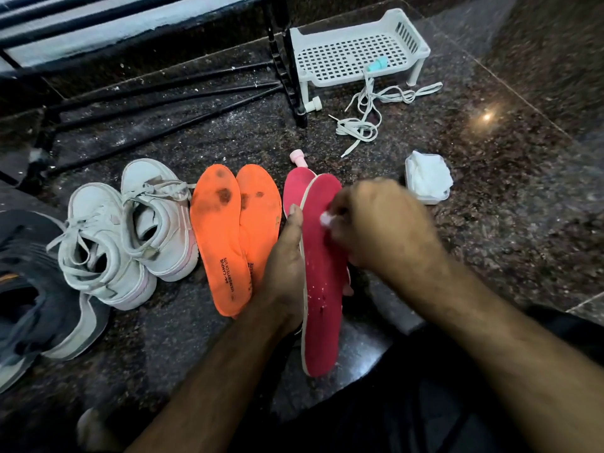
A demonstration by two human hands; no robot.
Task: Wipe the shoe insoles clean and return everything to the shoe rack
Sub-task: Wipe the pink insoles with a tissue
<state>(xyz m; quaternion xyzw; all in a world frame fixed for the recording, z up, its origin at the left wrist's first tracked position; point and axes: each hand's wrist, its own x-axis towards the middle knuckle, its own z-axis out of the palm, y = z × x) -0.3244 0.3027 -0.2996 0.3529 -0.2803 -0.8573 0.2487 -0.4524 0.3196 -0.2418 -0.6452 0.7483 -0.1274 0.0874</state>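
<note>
My left hand (283,266) holds a pink insole (323,308) upright by its left edge, wet specks on its face. My right hand (376,223) pinches a small white wipe (326,219) and presses it on the insole's upper half. A second pink insole (294,188) lies on the floor behind it, mostly hidden. Two orange insoles (225,243) with dark stains lie side by side to the left. A pair of white sneakers (130,233) stands left of them.
The black metal shoe rack (163,93) stands at the back left. A white plastic basket rack (356,50) sits at the back with loose laces (369,109) in front. An open wipes pack (426,181) lies right. A pink bottle (299,158) and a dark shoe (32,289) are nearby.
</note>
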